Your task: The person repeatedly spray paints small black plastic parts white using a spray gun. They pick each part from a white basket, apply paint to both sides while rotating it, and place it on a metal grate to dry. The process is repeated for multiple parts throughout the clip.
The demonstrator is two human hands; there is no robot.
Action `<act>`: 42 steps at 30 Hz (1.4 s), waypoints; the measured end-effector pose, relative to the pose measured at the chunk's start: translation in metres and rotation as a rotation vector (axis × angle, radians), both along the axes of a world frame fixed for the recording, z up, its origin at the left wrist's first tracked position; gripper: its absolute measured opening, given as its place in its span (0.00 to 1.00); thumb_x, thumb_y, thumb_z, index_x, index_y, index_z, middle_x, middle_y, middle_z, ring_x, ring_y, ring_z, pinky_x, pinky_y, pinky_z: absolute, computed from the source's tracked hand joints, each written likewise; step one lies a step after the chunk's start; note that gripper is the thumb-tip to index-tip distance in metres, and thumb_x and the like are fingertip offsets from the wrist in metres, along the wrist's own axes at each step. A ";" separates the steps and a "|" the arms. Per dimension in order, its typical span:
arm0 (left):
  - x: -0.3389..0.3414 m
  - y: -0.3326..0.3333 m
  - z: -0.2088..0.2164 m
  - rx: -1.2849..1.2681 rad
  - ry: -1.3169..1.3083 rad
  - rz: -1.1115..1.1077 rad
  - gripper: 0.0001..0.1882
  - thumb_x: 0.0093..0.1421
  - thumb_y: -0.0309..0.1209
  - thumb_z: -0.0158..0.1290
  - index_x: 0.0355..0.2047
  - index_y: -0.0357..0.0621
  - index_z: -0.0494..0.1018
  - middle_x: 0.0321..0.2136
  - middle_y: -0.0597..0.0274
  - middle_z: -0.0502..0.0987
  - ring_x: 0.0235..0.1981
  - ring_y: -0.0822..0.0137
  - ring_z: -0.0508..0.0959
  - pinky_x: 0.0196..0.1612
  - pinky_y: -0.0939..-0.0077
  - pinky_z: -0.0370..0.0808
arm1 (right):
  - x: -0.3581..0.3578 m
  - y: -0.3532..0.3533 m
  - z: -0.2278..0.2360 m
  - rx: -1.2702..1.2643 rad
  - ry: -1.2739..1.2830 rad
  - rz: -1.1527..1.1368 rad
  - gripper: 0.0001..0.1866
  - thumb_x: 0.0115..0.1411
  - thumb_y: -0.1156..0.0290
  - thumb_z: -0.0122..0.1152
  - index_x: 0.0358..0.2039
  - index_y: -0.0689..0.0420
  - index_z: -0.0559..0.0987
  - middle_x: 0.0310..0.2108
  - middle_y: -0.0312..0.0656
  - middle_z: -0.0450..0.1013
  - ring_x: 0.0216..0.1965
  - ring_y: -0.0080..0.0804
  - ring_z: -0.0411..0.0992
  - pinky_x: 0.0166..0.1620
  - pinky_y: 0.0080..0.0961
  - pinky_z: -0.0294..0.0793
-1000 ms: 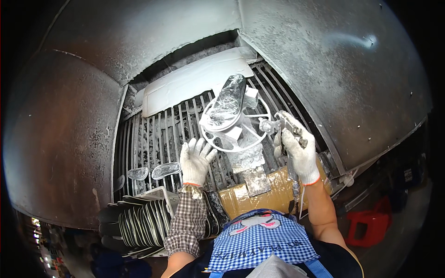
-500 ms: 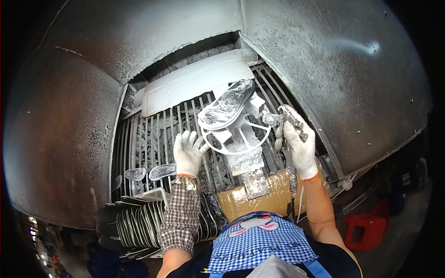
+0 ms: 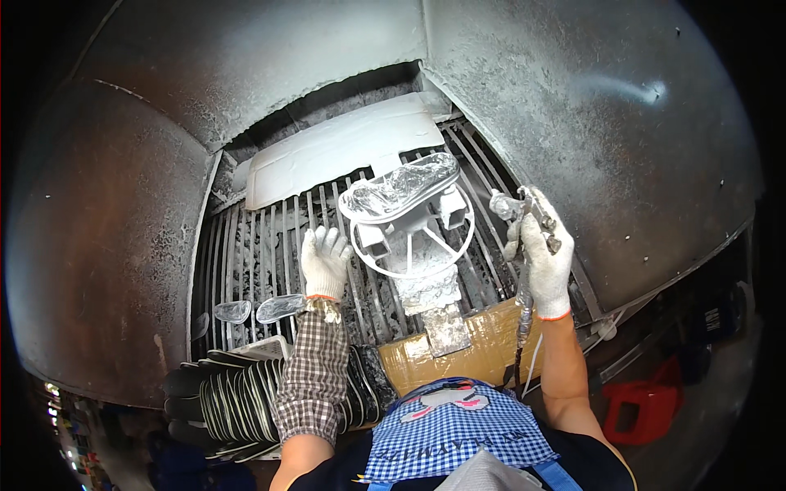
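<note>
My right hand (image 3: 547,266), in a white knit glove, is closed around a coated spray gun (image 3: 539,219) to the right of a round white spoked turntable (image 3: 412,266). On the turntable's supports lies a shoe sole (image 3: 399,188), its top covered in shiny clear film. The gun's nozzle end is towards the turntable, apart from it. Beside the turntable's left rim is my left hand (image 3: 326,262), also gloved, fingers loosely bent and holding nothing. Whether its fingertips touch the rim I cannot tell.
Metal booth walls (image 3: 655,155) enclose a slatted grate (image 3: 270,237) with a white-coated sheet (image 3: 344,147) at the back. Film-covered soles (image 3: 280,308) lie by my left wrist. Several dark soles (image 3: 246,401) stand stacked lower left; a cardboard piece (image 3: 491,335) lies in front. A red container (image 3: 643,409) is lower right.
The turntable has turned clockwise, bringing the sole from a steep slant to nearly crosswise. My right hand and spray gun have shifted right; the left hand's fingers are less spread.
</note>
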State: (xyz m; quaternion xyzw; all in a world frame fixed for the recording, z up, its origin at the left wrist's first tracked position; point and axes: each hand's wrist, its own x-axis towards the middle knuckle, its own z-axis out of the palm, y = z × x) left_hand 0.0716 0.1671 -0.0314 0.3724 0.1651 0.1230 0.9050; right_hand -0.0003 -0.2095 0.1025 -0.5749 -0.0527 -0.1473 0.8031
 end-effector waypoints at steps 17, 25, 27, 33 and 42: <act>-0.090 -0.123 -0.030 -0.287 0.120 -0.258 0.25 0.73 0.48 0.50 0.56 0.38 0.73 0.57 0.39 0.76 0.59 0.40 0.76 0.64 0.42 0.74 | -0.034 0.047 -0.009 -0.177 -0.019 0.255 0.28 0.71 0.76 0.62 0.69 0.69 0.71 0.54 0.41 0.76 0.42 0.14 0.74 0.43 0.13 0.76; -0.088 -0.111 -0.028 -0.314 0.028 -0.257 0.26 0.73 0.48 0.51 0.57 0.37 0.72 0.60 0.40 0.75 0.62 0.39 0.74 0.67 0.43 0.72 | -0.033 0.034 -0.009 -0.158 0.005 0.144 0.26 0.71 0.74 0.63 0.66 0.72 0.73 0.59 0.48 0.75 0.54 0.27 0.77 0.57 0.24 0.76; -0.088 -0.107 -0.029 -0.327 0.023 -0.256 0.25 0.73 0.48 0.51 0.55 0.37 0.73 0.60 0.40 0.75 0.62 0.39 0.75 0.66 0.42 0.73 | -0.034 0.028 -0.007 -0.167 0.013 0.132 0.26 0.72 0.74 0.62 0.67 0.70 0.72 0.51 0.44 0.78 0.43 0.23 0.77 0.48 0.20 0.78; -0.086 -0.098 -0.032 -0.331 0.018 -0.223 0.27 0.74 0.48 0.49 0.56 0.34 0.72 0.60 0.35 0.75 0.62 0.35 0.75 0.67 0.39 0.73 | -0.040 0.019 -0.003 -0.029 0.048 0.098 0.28 0.74 0.72 0.60 0.71 0.66 0.68 0.34 0.35 0.77 0.30 0.16 0.72 0.34 0.15 0.75; -0.085 -0.083 -0.027 -0.277 -0.027 -0.241 0.32 0.74 0.51 0.49 0.63 0.32 0.69 0.63 0.35 0.74 0.62 0.38 0.77 0.64 0.43 0.75 | -0.050 -0.001 -0.001 -0.095 0.015 -0.063 0.28 0.75 0.71 0.60 0.71 0.66 0.68 0.34 0.34 0.75 0.30 0.14 0.70 0.33 0.14 0.74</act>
